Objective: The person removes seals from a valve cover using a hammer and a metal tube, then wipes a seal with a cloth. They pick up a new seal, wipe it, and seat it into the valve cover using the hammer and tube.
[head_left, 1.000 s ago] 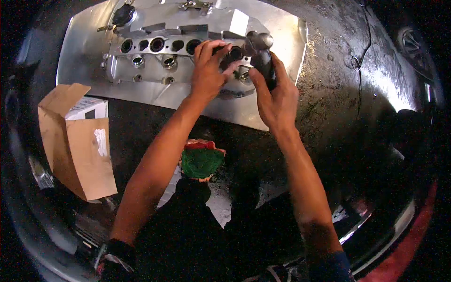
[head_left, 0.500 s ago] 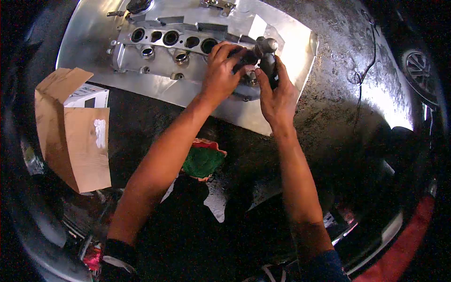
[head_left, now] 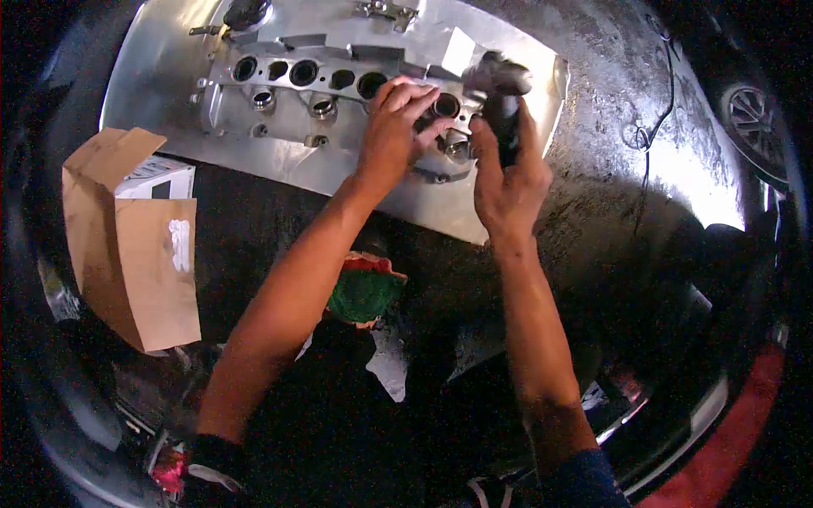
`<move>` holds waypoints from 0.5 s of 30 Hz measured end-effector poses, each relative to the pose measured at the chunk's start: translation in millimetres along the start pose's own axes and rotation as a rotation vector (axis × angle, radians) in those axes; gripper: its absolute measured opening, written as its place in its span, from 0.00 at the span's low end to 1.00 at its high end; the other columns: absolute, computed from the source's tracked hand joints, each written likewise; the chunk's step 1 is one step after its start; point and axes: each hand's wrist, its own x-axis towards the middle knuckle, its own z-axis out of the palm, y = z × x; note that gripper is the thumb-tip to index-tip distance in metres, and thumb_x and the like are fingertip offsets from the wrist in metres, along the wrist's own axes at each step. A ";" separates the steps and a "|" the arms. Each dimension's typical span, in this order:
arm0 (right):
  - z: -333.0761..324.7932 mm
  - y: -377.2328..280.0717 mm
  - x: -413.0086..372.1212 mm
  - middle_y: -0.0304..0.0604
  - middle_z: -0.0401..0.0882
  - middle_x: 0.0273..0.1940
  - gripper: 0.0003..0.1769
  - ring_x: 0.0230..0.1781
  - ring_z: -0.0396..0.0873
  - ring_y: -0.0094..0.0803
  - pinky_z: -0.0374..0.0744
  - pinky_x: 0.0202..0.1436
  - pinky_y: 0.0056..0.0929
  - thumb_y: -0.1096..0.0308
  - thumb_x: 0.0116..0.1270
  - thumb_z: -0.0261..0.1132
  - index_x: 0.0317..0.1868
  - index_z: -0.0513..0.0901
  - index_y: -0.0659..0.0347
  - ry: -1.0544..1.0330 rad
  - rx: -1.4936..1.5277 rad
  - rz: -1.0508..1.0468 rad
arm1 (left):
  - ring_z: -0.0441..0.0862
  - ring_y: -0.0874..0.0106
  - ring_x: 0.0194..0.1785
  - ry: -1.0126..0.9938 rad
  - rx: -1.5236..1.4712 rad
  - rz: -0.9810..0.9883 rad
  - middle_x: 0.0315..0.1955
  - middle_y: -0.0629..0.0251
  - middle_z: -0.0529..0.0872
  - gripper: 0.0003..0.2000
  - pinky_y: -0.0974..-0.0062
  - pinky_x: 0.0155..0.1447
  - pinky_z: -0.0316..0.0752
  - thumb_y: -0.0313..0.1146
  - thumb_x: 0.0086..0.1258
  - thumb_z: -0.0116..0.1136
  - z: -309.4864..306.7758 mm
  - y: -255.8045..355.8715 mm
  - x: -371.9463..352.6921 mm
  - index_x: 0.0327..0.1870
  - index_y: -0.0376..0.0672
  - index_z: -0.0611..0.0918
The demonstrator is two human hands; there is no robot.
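Observation:
A silver valve cover (head_left: 284, 125) with a row of round openings lies on a bright metal sheet (head_left: 161, 85). My left hand (head_left: 391, 131) rests over its right half, thumb and fingers apart beside a dark-rimmed round opening (head_left: 445, 106). My right hand (head_left: 512, 182) is wrapped round a hammer (head_left: 506, 118), gripping its dark handle close under the head. The rounded hammer head is smeared by motion above the cover's right end. Below that opening, between the two hands, a shiny metal port (head_left: 457, 146) shows.
An open cardboard box (head_left: 157, 271) with a white box (head_left: 161, 179) inside stands at left. A green and red cloth-like thing (head_left: 368, 289) lies below the sheet. A dark cable (head_left: 648, 140) runs along the stained floor at right, near a wheel (head_left: 752, 127).
My right hand has moved the hammer right, away from my left hand. The dark-rimmed opening now shows between the hands. My left hand has barely shifted.

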 end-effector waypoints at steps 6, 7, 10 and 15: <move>17.7 25.8 -7.7 0.65 0.87 0.53 0.34 0.49 0.89 0.57 0.86 0.53 0.47 0.58 0.73 0.72 0.73 0.74 0.68 -0.097 -0.113 -0.020 | 0.78 0.57 0.66 -0.011 0.009 -0.006 0.54 0.61 0.88 0.25 0.59 0.74 0.71 0.42 0.58 0.80 -1.6 4.0 -3.3 0.56 0.42 0.90; 14.9 20.8 -1.8 0.65 0.87 0.54 0.34 0.50 0.89 0.58 0.85 0.54 0.48 0.58 0.74 0.72 0.73 0.74 0.67 -0.130 -0.116 0.032 | 0.78 0.57 0.66 -0.013 -0.002 -0.022 0.54 0.61 0.88 0.25 0.59 0.74 0.71 0.42 0.58 0.79 -2.5 2.9 -1.8 0.56 0.43 0.90; 7.9 9.9 2.9 0.65 0.86 0.54 0.35 0.51 0.89 0.58 0.85 0.54 0.49 0.59 0.74 0.72 0.74 0.73 0.66 -0.061 -0.048 0.005 | 0.77 0.56 0.66 -0.018 -0.023 -0.001 0.53 0.61 0.88 0.23 0.59 0.74 0.71 0.42 0.60 0.78 -4.4 1.2 0.1 0.56 0.42 0.90; -14.0 -19.3 -13.5 0.60 0.88 0.52 0.34 0.48 0.90 0.48 0.85 0.51 0.39 0.61 0.71 0.76 0.72 0.76 0.67 0.016 0.113 0.025 | 0.79 0.58 0.65 -0.029 -0.018 0.001 0.54 0.61 0.87 0.24 0.59 0.74 0.71 0.42 0.62 0.78 -3.2 -2.2 -1.4 0.59 0.43 0.89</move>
